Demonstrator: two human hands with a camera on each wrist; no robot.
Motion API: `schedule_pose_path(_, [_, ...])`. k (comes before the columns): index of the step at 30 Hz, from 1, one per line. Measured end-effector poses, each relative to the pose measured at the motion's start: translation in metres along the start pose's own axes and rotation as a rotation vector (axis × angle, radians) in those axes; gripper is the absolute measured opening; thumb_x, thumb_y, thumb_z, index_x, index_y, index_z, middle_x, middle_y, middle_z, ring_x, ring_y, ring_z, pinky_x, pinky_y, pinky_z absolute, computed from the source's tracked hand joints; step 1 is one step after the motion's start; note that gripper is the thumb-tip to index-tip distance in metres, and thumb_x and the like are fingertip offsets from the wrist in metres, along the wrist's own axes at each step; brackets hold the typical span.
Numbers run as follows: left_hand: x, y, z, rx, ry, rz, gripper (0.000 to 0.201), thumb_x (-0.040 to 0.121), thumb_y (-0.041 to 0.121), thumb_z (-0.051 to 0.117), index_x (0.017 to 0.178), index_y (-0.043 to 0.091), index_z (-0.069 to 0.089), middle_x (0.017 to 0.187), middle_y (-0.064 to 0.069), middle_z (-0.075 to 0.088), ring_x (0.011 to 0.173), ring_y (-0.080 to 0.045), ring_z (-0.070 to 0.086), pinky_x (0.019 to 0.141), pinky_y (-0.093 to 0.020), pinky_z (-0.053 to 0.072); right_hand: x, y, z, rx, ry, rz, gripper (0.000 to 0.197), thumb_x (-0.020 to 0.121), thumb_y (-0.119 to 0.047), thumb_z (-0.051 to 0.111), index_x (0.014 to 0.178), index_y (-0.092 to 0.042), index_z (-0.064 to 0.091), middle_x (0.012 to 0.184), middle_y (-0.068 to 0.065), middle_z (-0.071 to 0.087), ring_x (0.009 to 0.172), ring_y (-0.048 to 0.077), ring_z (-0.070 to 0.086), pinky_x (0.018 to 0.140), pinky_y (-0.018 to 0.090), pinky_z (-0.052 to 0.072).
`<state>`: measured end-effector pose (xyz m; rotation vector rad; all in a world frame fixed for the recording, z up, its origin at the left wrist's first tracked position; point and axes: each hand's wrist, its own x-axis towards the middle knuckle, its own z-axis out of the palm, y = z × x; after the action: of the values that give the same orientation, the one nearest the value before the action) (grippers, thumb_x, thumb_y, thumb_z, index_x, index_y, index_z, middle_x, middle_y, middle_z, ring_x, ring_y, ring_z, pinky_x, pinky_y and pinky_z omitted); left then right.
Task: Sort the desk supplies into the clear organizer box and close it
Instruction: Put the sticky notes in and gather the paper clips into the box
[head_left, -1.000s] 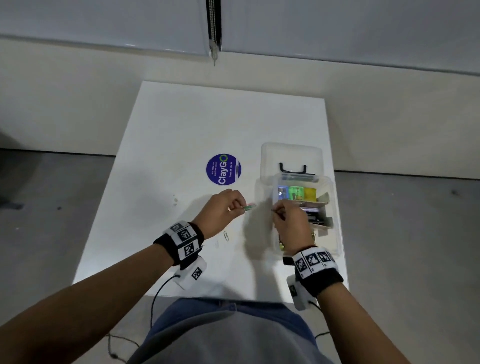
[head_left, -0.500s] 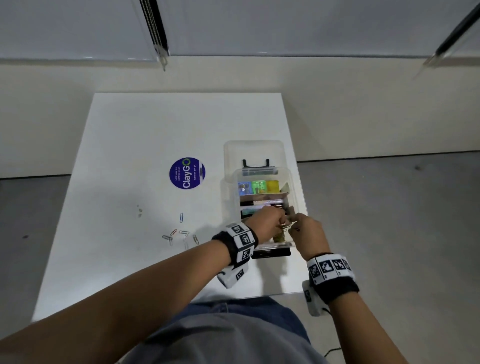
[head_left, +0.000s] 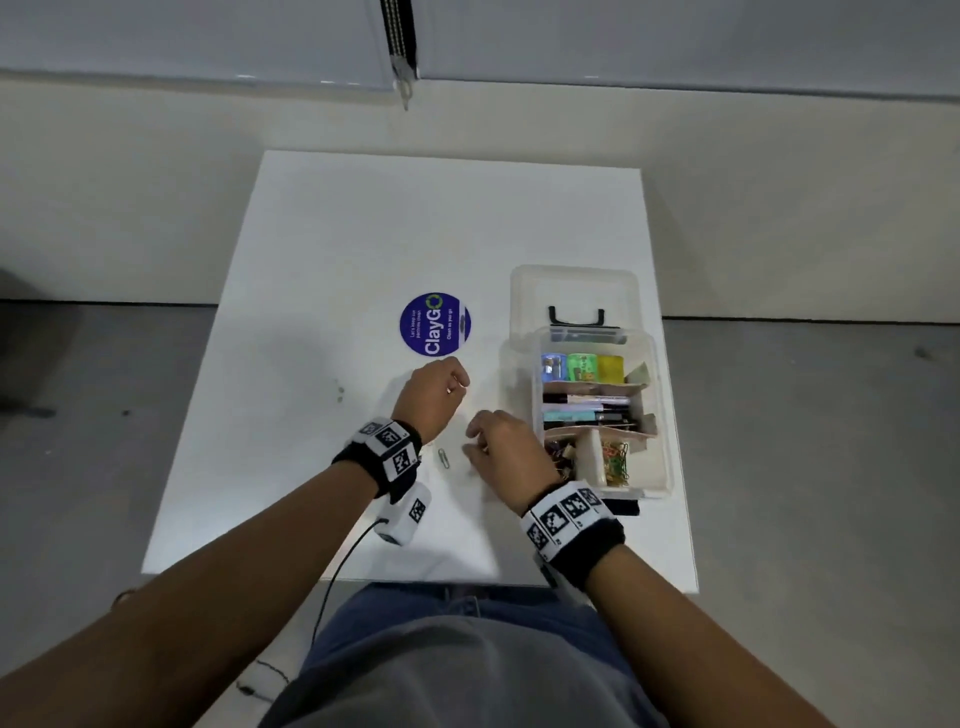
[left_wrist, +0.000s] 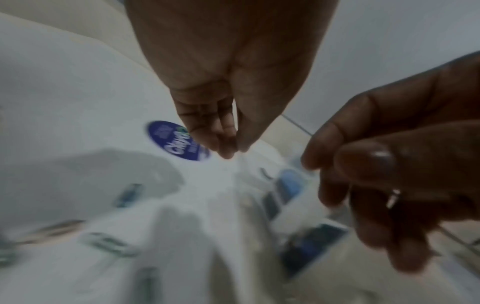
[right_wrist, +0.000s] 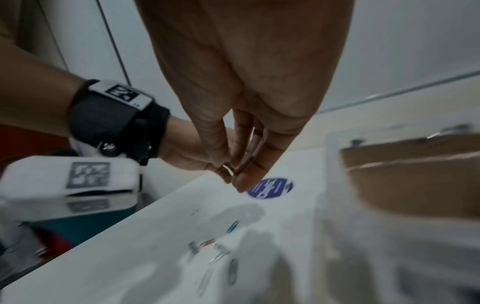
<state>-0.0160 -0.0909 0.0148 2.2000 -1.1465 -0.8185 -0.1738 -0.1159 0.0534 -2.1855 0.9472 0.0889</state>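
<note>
The clear organizer box (head_left: 658, 415) stands at the table's right side, its lid (head_left: 574, 288) folded back. It holds colored sharpeners, pens, binder clips and a pile of paper clips (head_left: 615, 462). Both hands hover over the table just left of the box. My left hand (head_left: 460, 382) has fingers curled to the thumb, and the left wrist view (left_wrist: 233, 150) shows nothing between them. My right hand (head_left: 475, 441) pinches its fingertips together (right_wrist: 233, 174); a small metal glint shows there, unclear whether clip or ring. Loose paper clips (head_left: 443, 457) (right_wrist: 215, 251) lie below the hands.
A round blue ClayGo sticker (head_left: 435, 325) lies on the white table (head_left: 415, 218) beyond the left hand. A flat black object (head_left: 621, 506) pokes out under the box's near end. The box sits close to the table's right edge, and floor surrounds the table.
Half a second ago both hands were over the box's near compartment. They have since swung left and now hang over the loose paper clips on the table.
</note>
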Motion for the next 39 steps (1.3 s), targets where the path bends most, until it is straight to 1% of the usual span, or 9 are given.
schedule_pose_path(5, [-0.016,-0.077,-0.027,0.272,-0.215,-0.168,0.039,0.081,0.011,0.072,0.116,0.011,0.054,0.115,-0.013,0.053,0.102,-0.029,0.058,0.087,-0.036,0.047,0.035,-0.013,0.061,-0.059,-0.263,0.211,0.059,0.088,-0.035,0.062,0.132,-0.001,0.042,0.13,0.017,0.048,0.118,0.031,0.051,0.098,0.037,0.044])
schedule_pose_path(9, [-0.037,-0.106,-0.021,0.398,-0.315,-0.153,0.068,0.074,0.024,0.081,0.129,0.01,0.044,0.125,-0.012,0.043,0.109,-0.029,0.051,0.094,-0.039,0.047,0.049,-0.016,0.102,-0.159,-0.232,0.321,0.07,0.085,-0.042,0.063,0.133,0.001,0.035,0.131,0.017,0.042,0.119,0.03,0.046,0.096,0.038,0.046])
schedule_pose_path(13, [-0.041,-0.111,-0.003,0.357,-0.221,-0.057,0.046,0.081,0.013,0.074,0.12,0.005,0.05,0.119,-0.014,0.049,0.107,-0.03,0.052,0.09,-0.037,0.046,0.053,-0.025,0.116,-0.246,-0.208,0.257,0.044,0.092,-0.01,0.042,0.134,0.002,0.035,0.133,0.018,0.042,0.119,0.031,0.047,0.093,0.036,0.046])
schedule_pose_path(17, [-0.04,-0.118,0.002,0.367,-0.199,0.07,0.016,0.087,0.001,0.059,0.103,0.001,0.057,0.106,-0.017,0.055,0.093,-0.034,0.056,0.079,-0.04,0.044,0.057,-0.026,0.115,-0.288,-0.261,0.193,0.043,0.092,-0.001,0.041,0.135,0.003,0.036,0.131,0.021,0.045,0.116,0.035,0.052,0.092,0.039,0.048])
schedule_pose_path(24, [-0.037,-0.129,0.007,0.44,-0.231,0.106,0.013,0.09,0.0,0.052,0.103,0.003,0.055,0.111,-0.016,0.051,0.104,-0.032,0.049,0.085,-0.041,0.047,0.062,-0.025,0.104,-0.33,-0.314,0.228,0.039,0.092,-0.005,0.04,0.131,-0.003,0.042,0.131,0.018,0.045,0.119,0.033,0.047,0.092,0.039,0.047])
schedule_pose_path(30, [-0.039,-0.131,0.007,0.538,-0.206,0.181,0.017,0.091,0.001,0.049,0.107,0.005,0.052,0.11,-0.014,0.055,0.102,-0.034,0.053,0.079,-0.039,0.042,0.057,-0.022,0.104,-0.411,-0.332,0.053,0.047,0.091,0.0,0.044,0.136,-0.002,0.036,0.133,0.019,0.045,0.122,0.035,0.046,0.094,0.045,0.049])
schedule_pose_path(33, [-0.036,-0.131,-0.001,0.374,-0.136,0.137,0.017,0.091,-0.001,0.046,0.104,0.006,0.052,0.103,-0.01,0.057,0.093,-0.03,0.056,0.074,-0.035,0.041,0.061,-0.017,0.104,-0.327,-0.323,0.125,0.043,0.088,0.001,0.045,0.13,-0.002,0.039,0.127,0.018,0.052,0.114,0.035,0.052,0.089,0.041,0.048])
schedule_pose_path(37, [-0.025,-0.131,-0.016,-0.024,-0.097,-0.055,0.022,0.096,0.003,0.042,0.111,0.008,0.057,0.108,-0.012,0.051,0.084,-0.025,0.062,0.08,-0.033,0.052,0.066,-0.004,0.105,-0.254,-0.281,0.197,0.041,0.085,0.002,0.046,0.126,-0.002,0.041,0.122,0.019,0.054,0.11,0.035,0.055,0.087,0.041,0.047])
schedule_pose_path(39, [-0.018,-0.127,-0.021,-0.195,-0.126,-0.14,0.021,0.098,0.005,0.039,0.104,0.006,0.059,0.109,-0.014,0.052,0.078,-0.021,0.065,0.071,-0.026,0.055,0.067,0.0,0.103,-0.241,-0.281,0.195,0.04,0.085,0.001,0.047,0.125,-0.002,0.043,0.121,0.018,0.054,0.11,0.034,0.055,0.089,0.039,0.047])
